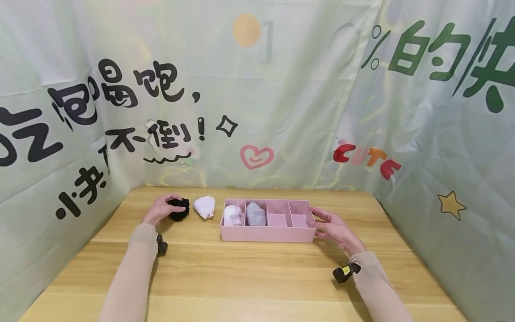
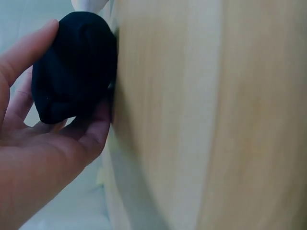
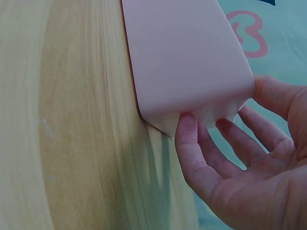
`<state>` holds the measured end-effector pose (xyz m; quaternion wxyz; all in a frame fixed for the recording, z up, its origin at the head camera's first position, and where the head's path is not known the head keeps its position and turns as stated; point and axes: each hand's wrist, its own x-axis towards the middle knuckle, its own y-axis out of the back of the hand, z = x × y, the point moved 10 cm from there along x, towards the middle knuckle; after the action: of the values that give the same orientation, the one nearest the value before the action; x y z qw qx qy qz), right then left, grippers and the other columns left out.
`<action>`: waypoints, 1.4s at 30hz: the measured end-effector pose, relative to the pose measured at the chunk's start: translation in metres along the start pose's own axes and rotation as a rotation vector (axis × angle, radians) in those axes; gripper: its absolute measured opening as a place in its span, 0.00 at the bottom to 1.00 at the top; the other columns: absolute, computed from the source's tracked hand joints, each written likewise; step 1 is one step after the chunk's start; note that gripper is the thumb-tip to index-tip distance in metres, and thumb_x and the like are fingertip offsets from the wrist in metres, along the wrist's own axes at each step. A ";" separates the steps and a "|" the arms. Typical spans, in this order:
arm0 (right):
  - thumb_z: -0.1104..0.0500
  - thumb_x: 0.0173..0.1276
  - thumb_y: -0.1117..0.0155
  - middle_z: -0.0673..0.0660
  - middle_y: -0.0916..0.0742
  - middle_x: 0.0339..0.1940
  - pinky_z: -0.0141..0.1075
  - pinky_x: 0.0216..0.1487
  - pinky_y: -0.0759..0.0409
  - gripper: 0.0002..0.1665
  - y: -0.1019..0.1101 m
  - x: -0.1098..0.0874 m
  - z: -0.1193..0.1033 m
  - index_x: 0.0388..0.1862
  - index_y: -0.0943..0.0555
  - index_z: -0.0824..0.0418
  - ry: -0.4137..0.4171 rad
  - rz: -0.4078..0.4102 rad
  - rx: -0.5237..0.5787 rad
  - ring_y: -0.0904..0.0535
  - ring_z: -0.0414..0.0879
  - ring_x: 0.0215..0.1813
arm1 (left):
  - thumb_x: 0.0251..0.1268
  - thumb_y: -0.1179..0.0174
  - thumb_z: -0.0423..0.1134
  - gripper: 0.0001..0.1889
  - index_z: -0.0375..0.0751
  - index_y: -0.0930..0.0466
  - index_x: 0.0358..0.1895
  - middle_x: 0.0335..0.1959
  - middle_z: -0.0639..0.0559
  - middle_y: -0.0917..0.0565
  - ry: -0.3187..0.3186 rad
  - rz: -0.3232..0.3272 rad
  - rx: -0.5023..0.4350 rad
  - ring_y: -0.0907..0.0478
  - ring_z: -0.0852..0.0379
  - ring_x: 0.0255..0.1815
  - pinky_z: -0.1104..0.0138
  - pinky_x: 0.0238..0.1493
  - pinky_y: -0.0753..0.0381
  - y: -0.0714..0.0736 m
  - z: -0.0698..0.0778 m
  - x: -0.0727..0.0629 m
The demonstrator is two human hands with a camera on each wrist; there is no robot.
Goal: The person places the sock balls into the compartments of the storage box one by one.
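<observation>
Nearest of all, two beige sleeves [image 1: 130, 273] are stretched over the wooden surface [image 1: 225, 273], a dark wrist camera [image 1: 162, 245] being worn at each cuff. Just beyond, out to the right, the pink box [image 1: 267, 234] is met by the right grip [image 1: 335, 229]: bent fingers [image 3: 187, 129] are laid against its end wall [image 3: 211, 112], not wrapped around it, seemingly so that the box is kept from sliding. It is set lengthwise before the person, presumably so that every compartment can be reached. Inside, the boxed white bundle [image 1: 232, 215] and the grey bundle [image 1: 255, 214] are each given a separate compartment, as if colours are being kept apart.

And over on the left, the black bundle [image 1: 183, 212] is grasped by the left grip [image 1: 162, 210], fingers and thumb curled about it, perhaps because something so soft is best held from the sides; whether it is lifted cannot be told. Just beside it, on the surface, the loose white bundle [image 1: 204, 206] is left untouched.

The count, then: one box, four compartments, two filled; four bundles, two white, one grey, one black. Farthest back, everything is enclosed by a printed cloth backdrop [image 1: 297, 112], on which one pink heart [image 1: 256, 157] is displayed.
</observation>
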<state>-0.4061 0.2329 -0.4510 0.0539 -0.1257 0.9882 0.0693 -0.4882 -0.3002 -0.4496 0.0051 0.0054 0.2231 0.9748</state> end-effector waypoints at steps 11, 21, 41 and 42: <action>0.66 0.72 0.43 0.64 0.43 0.80 0.42 0.58 0.21 0.38 0.003 -0.002 -0.002 0.78 0.45 0.64 -0.002 0.002 0.022 0.29 0.56 0.67 | 0.53 0.27 0.36 0.16 0.37 0.28 0.35 0.59 0.32 0.30 -0.042 0.020 0.061 0.33 0.38 0.58 0.55 0.59 0.34 0.006 0.008 -0.001; 0.66 0.72 0.43 0.65 0.43 0.80 0.40 0.56 0.20 0.39 0.004 -0.003 0.000 0.78 0.46 0.65 0.006 -0.002 0.041 0.26 0.52 0.64 | 0.57 0.29 0.38 0.28 0.32 0.26 0.59 0.60 0.29 0.31 -0.066 -0.006 0.104 0.33 0.37 0.59 0.56 0.56 0.30 0.006 0.011 -0.001; 0.64 0.72 0.42 0.67 0.40 0.78 0.43 0.60 0.21 0.38 0.001 0.000 -0.001 0.78 0.44 0.63 -0.001 0.000 -0.002 0.26 0.53 0.65 | 0.57 0.29 0.50 0.36 0.41 0.28 0.68 0.69 0.34 0.31 -0.096 0.000 0.090 0.35 0.37 0.69 0.50 0.67 0.32 0.004 0.024 -0.011; 0.64 0.72 0.42 0.67 0.40 0.78 0.43 0.60 0.21 0.38 0.001 0.001 -0.001 0.78 0.44 0.63 -0.001 0.000 -0.002 0.27 0.54 0.66 | 0.58 0.29 0.50 0.37 0.42 0.30 0.69 0.71 0.34 0.32 -0.099 0.000 0.092 0.37 0.36 0.70 0.48 0.68 0.33 0.003 0.026 -0.011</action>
<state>-0.4071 0.2340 -0.4501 0.0541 -0.1254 0.9881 0.0705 -0.4772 -0.2913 -0.4249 0.0158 0.0540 0.2670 0.9621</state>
